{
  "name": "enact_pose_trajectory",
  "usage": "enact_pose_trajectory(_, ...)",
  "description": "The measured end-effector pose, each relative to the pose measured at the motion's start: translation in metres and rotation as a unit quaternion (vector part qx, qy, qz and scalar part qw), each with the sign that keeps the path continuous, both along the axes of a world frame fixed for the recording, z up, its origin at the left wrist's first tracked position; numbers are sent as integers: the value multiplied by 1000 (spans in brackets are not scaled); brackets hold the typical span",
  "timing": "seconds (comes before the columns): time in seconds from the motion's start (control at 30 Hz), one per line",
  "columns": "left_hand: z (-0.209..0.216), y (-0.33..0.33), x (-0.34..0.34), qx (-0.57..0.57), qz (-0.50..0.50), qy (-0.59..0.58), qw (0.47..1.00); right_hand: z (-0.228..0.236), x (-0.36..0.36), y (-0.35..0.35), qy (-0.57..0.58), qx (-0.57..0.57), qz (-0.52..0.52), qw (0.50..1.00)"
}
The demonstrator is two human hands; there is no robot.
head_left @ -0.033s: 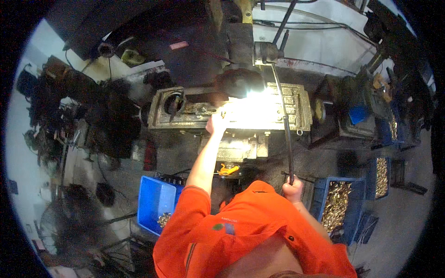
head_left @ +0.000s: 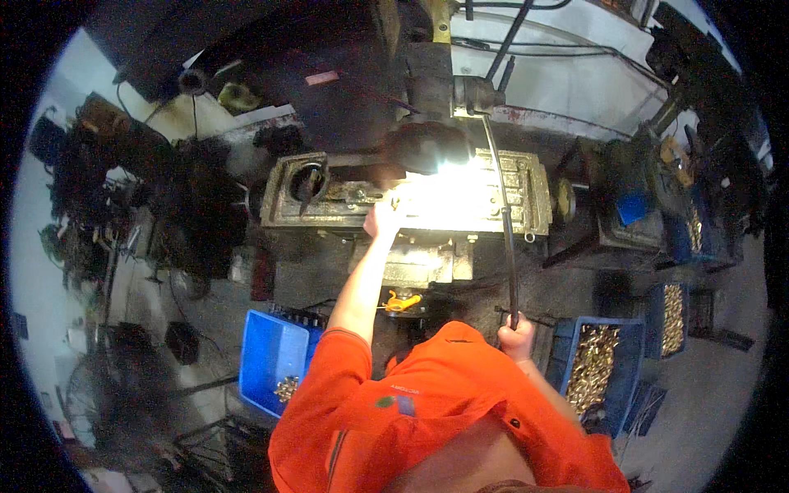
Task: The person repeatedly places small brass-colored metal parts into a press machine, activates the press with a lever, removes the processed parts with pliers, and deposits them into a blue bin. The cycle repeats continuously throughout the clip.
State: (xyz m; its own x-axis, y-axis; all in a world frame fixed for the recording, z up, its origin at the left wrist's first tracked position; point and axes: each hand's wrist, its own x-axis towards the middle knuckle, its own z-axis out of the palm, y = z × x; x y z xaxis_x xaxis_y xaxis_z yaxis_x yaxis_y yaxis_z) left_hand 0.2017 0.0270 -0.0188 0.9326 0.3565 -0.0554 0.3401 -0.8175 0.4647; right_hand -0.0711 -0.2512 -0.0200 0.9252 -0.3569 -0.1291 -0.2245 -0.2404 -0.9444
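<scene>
My right hand (head_left: 516, 337) is wrapped round the lower end of a long lever (head_left: 509, 263), dark along its grip, which runs up to a pivot block (head_left: 475, 96) on the machine. My left arm reaches forward to the metal machine table (head_left: 288, 215). There my left hand (head_left: 382, 220) is closed at the table's near edge, its fingertips washed out by bright lamp light. Whatever they hold is too small and glaring to name. Just beyond the hand, a dark round machine part (head_left: 423, 148) hangs over the table.
To my right stand a blue crate (head_left: 629, 361) of small brass-coloured parts and a narrower blue bin (head_left: 655, 320), also filled. A blue bin (head_left: 261, 361) with a few parts sits at my left. An orange handle (head_left: 403, 303) sticks out below the table.
</scene>
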Motion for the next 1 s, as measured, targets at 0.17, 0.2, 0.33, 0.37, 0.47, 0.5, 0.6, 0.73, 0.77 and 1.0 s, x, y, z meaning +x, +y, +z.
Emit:
enact_pose_trajectory(0.17, 11, -4, -6, -47, 20, -7, 999, -28, -5, -13, -14, 36, 22, 999)
enact_pose_trajectory(0.2, 8, -4, -6, -52, 21, -9, 998, 17, -1, -2, -2, 51, 19, 999)
enact_pose_trajectory(0.33, -3, 1, -1, -65, 26, -16, 997, -1, 0, -7, 12, 62, 28, 998)
enact_pose_trajectory(0.37, -7, 1, 0, -60, 29, -27, 997, -3, 1, -8, 11, 50, 33, 998)
enact_pose_trajectory(0.47, -13, 4, 3, -66, 30, -39, 997, -9, 2, -3, -8, 127, 2, 992)
enact_pose_trajectory(0.5, -12, 3, 2, -72, 29, -38, 996, -20, 3, -7, -20, 116, 2, 993)
enact_pose_trajectory(0.6, 5, -1, -8, -82, 23, -49, 995, -7, 2, -2, -11, 186, -4, 983)
enact_pose_trajectory(0.73, 9, 0, -9, -43, 11, -8, 999, -16, 5, -4, -38, 168, 3, 985)
enact_pose_trajectory(0.77, 9, 1, -9, -40, 11, -10, 999, -18, 6, -3, -32, 155, -3, 987)
enact_pose_trajectory(1.0, 16, 0, -13, -37, 11, -21, 999, -17, 7, -5, -32, 169, 4, 985)
